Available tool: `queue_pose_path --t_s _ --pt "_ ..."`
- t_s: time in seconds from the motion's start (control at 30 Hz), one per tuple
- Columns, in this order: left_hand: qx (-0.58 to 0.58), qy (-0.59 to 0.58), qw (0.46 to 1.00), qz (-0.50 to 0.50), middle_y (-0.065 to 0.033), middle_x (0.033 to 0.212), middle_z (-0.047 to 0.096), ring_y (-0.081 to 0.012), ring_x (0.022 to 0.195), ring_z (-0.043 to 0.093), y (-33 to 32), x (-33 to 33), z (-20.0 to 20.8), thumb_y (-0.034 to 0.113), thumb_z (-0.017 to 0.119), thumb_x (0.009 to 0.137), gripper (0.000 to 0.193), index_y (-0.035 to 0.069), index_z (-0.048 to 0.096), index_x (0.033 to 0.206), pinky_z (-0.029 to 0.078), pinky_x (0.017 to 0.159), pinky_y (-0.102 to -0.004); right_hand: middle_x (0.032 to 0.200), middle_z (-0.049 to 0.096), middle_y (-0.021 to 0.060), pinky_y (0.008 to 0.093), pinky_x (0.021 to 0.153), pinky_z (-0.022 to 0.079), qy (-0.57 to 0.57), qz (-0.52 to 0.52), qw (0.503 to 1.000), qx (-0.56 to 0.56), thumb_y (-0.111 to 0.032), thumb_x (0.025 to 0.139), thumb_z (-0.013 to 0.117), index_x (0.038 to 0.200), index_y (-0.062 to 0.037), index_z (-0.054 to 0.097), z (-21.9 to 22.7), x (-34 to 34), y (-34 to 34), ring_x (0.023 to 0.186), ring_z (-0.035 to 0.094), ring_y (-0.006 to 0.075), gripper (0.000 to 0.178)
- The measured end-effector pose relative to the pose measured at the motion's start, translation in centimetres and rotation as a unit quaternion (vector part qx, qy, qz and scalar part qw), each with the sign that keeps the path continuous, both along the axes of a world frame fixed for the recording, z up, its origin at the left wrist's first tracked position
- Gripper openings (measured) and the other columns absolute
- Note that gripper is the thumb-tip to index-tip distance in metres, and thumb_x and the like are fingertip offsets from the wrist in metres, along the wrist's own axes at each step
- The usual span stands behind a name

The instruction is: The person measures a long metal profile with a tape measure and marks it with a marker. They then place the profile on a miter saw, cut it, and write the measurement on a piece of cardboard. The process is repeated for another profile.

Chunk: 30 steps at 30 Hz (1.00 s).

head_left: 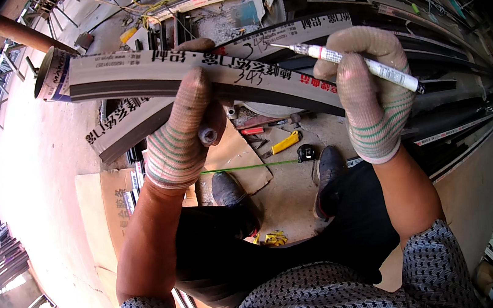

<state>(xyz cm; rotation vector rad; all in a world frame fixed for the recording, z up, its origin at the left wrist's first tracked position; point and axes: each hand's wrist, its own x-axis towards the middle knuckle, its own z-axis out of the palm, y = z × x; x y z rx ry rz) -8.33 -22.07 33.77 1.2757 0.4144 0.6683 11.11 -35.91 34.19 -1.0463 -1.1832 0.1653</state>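
Observation:
My left hand (180,125), in a white knitted glove with green stripes, grips a dark metal profile (127,87) faced with white printed film. Handwritten black marks show on the film near its middle. A second film-faced profile (126,127) crosses behind the first at a slant. The small round end of an object (208,136) pokes out by the left fingers; its kind I cannot make out. My right hand (374,92), gloved alike, pinches a white marker pen (389,72). The pen's thin tip points left, over the slanted profile.
Between my shoes on the floor lie a black tape measure (305,153) and a yellow utility knife (286,143). Cardboard (102,218) lies to the left, beneath a can (54,79) farther off. A cutting saw (268,0) stands ahead; long dark profiles (457,113) are stacked at right.

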Motion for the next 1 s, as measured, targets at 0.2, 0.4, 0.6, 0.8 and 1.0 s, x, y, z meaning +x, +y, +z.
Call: queue_pose_path --t_s 0.2,0.4,0.6,0.8,1.0 --pt "-0.005 0.063 0.998 0.016 -0.0016 0.075 0.064 -0.0015 0.044 0.040 0.1 0.3 -0.2 0.047 0.063 0.101 0.048 0.003 0.064 0.120 0.028 0.043 -0.0177 0.091 0.067 0.0103 0.0272 0.076 0.057 0.014 0.082 0.997 -0.007 -0.021 0.100 0.064 0.110 0.0017 0.059 0.2 -1.8 -0.6 0.078 0.065 0.0119 0.025" --pt "0.010 0.094 0.994 0.061 -0.0003 0.067 0.061 -0.0020 0.047 0.041 -0.2 0.4 -0.3 0.051 0.062 0.100 0.050 0.001 0.068 0.102 0.029 0.043 -0.0182 0.086 0.065 0.0089 0.0270 0.071 0.053 -0.036 0.105 0.994 -0.017 -0.020 0.100 0.064 0.104 -0.0006 0.059 -0.1 -3.1 -0.7 0.073 0.062 0.0128 0.021" --pt "0.043 0.113 0.990 0.071 -0.0005 0.064 0.059 -0.0028 0.047 0.043 -0.5 0.6 0.0 0.050 0.061 0.101 0.050 0.001 0.070 0.098 0.030 0.044 -0.0195 0.099 0.071 0.0127 0.0306 0.078 0.056 -0.091 0.112 0.989 -0.013 -0.002 0.087 0.068 0.105 0.0027 0.067 -0.4 -2.6 -0.7 0.086 0.069 0.0182 0.018" --pt "0.034 0.108 0.991 0.067 -0.0004 0.067 0.061 -0.0025 0.049 0.044 -0.7 0.7 0.1 0.046 0.062 0.102 0.045 0.002 0.070 0.099 0.031 0.044 -0.0184 0.097 0.070 0.0115 0.0285 0.074 0.055 -0.100 0.105 0.989 -0.018 -0.003 0.089 0.068 0.106 0.0017 0.065 -0.5 -2.8 -0.6 0.082 0.067 0.0153 0.018" --pt "0.067 0.104 0.989 0.082 0.0002 0.072 0.065 -0.0064 0.054 0.055 1.9 -0.7 -0.3 0.045 0.066 0.100 0.040 0.008 0.070 0.086 0.043 0.046 -0.0210 0.090 0.065 0.0091 0.0258 0.074 0.052 -0.025 0.091 0.993 -0.077 -0.028 0.102 0.063 0.109 -0.0003 0.057 -0.2 -3.2 -1.0 0.077 0.061 0.0107 0.029"
